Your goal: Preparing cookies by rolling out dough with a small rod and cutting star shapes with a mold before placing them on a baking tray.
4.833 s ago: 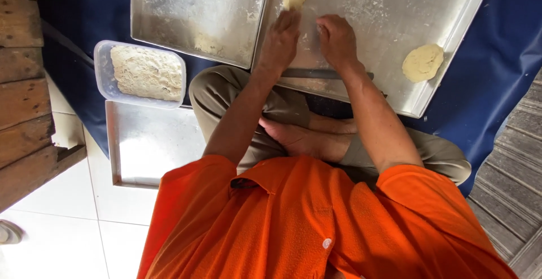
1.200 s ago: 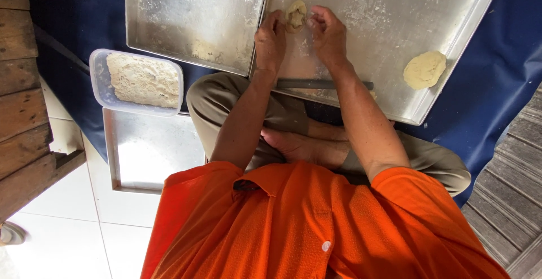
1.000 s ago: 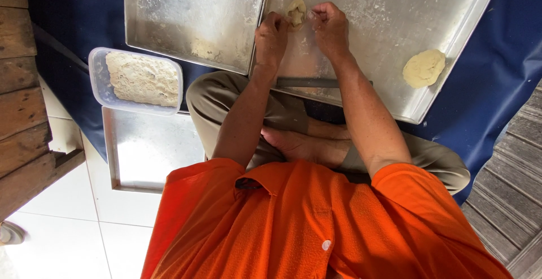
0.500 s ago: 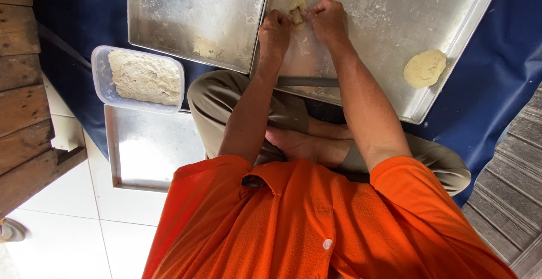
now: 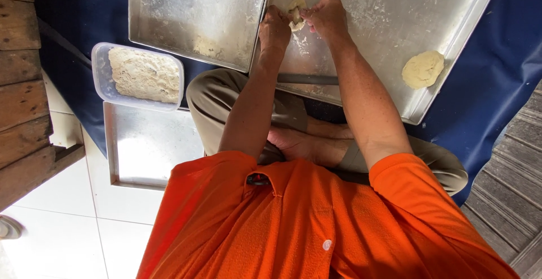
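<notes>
Dough piece (image 5: 296, 12) seemingly between both hands

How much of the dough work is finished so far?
One flat round of dough already lies on the big floured tray. Right now the left hand and right hand pinch a small dough piece between them above that tray. The plastic tub beside the person's knee is full of raw dough, so a lot looks left to shape.
</notes>
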